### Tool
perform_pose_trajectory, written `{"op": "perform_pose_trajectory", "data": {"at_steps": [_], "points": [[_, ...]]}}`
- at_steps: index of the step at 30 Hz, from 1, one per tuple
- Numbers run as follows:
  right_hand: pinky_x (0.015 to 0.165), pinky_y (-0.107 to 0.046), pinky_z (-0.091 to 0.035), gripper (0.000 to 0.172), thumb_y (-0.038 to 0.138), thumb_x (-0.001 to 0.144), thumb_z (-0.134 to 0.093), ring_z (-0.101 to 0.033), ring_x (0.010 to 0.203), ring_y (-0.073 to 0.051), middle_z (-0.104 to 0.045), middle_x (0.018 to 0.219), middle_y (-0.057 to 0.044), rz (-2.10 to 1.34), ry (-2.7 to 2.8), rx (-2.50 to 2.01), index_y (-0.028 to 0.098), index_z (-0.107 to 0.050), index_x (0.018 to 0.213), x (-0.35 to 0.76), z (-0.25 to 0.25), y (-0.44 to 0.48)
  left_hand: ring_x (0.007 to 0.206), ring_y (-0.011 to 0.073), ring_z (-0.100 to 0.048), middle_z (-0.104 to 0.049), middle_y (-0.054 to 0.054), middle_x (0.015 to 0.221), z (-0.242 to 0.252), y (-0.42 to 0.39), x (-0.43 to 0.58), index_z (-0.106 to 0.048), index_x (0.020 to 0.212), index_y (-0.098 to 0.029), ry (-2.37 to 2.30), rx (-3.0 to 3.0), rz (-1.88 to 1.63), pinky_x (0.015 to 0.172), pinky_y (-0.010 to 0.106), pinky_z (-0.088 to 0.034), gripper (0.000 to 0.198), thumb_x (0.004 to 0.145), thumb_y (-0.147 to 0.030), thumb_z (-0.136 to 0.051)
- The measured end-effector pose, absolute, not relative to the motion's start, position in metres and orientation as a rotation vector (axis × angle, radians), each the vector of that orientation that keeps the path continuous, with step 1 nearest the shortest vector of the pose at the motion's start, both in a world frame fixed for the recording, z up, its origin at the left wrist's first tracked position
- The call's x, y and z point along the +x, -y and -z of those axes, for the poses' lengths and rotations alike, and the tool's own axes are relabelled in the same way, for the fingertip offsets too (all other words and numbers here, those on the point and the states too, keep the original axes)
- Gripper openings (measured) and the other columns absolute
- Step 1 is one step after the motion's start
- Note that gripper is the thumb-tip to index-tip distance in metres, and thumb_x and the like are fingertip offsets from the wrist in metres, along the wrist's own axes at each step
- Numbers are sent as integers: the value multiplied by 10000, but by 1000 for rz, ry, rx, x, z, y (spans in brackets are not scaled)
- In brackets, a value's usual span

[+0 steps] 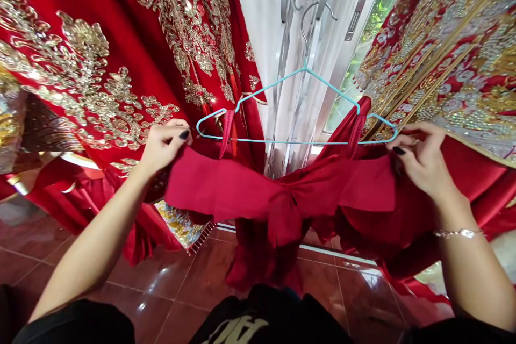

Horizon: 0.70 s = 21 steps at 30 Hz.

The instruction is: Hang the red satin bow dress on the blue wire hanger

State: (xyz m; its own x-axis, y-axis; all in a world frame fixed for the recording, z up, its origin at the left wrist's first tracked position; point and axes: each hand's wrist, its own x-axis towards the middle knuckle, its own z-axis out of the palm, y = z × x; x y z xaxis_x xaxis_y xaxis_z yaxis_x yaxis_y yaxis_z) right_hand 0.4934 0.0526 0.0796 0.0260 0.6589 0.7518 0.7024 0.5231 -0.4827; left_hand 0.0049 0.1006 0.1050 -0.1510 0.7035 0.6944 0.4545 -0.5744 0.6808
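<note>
So I'm standing right here, and the strappy red garment [245, 188] is up on a light blue hanger [328, 143] in front of the person, by a white door frame. Can't tell if it's a dress or a top, since the lower part just bunches and hangs below. Both shoulder straps are over the hanger, one near each end, so I'd call that bit done. The metal hook [303, 27] looks caught on the hardware above, though I wouldn't swear to it.

The left hand [166, 144] is pinching the upper corner of the fabric right by the hanger's end. The right hand [424, 157] is pinched closed on the opposite corner; can't tell if its fingertips touch the hanger too. Between them the top band is spread wide, with a gathered bit at the centre front.

What's left, going by how it sits: neither corner is let go, and the fabric under the band is pretty rumpled, so I wouldn't call it finished. A red gown with sequins [84, 37] hangs to the left and a beaded gown [435, 48] to the right, both clear of the floor tiles as far as I can see... which isn't all the way down.
</note>
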Motion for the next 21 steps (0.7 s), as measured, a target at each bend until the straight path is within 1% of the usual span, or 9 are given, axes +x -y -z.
{"op": "perform_pose_trajectory", "data": {"at_steps": [3,5,7,9,11,13,16,18,21], "points": [[666,-323,-428,525,682,889,-567,-513,623,-126,-523,780,23,159,1764,-1135,273,-352,1138,502,-95,-57,966,183,-673,-751,27,888,-119,-112,12,-677,882,-192,-1312,1904,-1800,1063,459,-505,240,967,-364,-534],[680,-318,-403,518,668,919,-530,-479,633,-125,-490,748,34,209,1810,-1165,255,-334,1162,501,-108,-59,964,161,-667,-750,9,856,-135,-128,12,-665,836,-180,-1292,1931,-1778,1090,453,-484,221,967,-311,-546],[680,-314,-387,527,655,934,-514,-458,641,-122,-461,738,41,216,1849,-1146,236,-321,1189,498,-120,-61,892,134,-656,-706,-35,700,-155,-148,8,-636,718,-178,-1288,2075,-1622,1126,431,-447,225,933,-231,-595],[690,-316,-383,536,637,948,-499,-443,646,-116,-441,756,43,210,1886,-1123,222,-306,1226,492,-131,-62,805,99,-626,-587,-92,523,-176,-167,3,-583,594,-188,-1283,2360,-1312,1163,372,-392,305,895,-189,-634],[710,-324,-389,538,628,963,-473,-436,653,-117,-438,782,36,217,1937,-1103,215,-293,1258,484,-139,-63,801,83,-610,-490,-110,465,-192,-179,1,-553,546,-185,-1210,2641,-1087,1176,347,-346,390,925,-271,-594],[756,-345,-411,525,606,985,-430,-456,685,-135,-447,810,22,259,2001,-1102,214,-276,1298,476,-145,-63,861,111,-603,-478,-87,478,-200,-184,4,-558,548,-178,-1058,2858,-1040,1158,402,-349,490,971,-418,-501],[789,-379,-435,515,567,1008,-375,-472,716,-167,-460,843,-3,366,2112,-1160,212,-243,1357,468,-151,-59,886,193,-538,-541,-16,501,-202,-181,17,-593,573,-212,-816,3053,-1056,1075,528,-387,566,973,-580,-437],[782,-387,-445,514,554,1015,-347,-482,731,-180,-467,860,-19,407,2159,-1204,210,-223,1376,467,-153,-57,881,222,-481,-577,23,532,-204,-178,31,-610,601,-238,-749,3117,-1035,1029,554,-393,567,972,-616,-409],[772,-387,-455,517,553,1018,-336,-507,749,-186,-484,875,-36,436,2158,-1221,205,-212,1380,470,-154,-55,936,248,-449,-566,55,566,-210,-173,55,-592,609,-236,-770,3171,-1013,1007,546,-394,581,989,-617,-372]]}}
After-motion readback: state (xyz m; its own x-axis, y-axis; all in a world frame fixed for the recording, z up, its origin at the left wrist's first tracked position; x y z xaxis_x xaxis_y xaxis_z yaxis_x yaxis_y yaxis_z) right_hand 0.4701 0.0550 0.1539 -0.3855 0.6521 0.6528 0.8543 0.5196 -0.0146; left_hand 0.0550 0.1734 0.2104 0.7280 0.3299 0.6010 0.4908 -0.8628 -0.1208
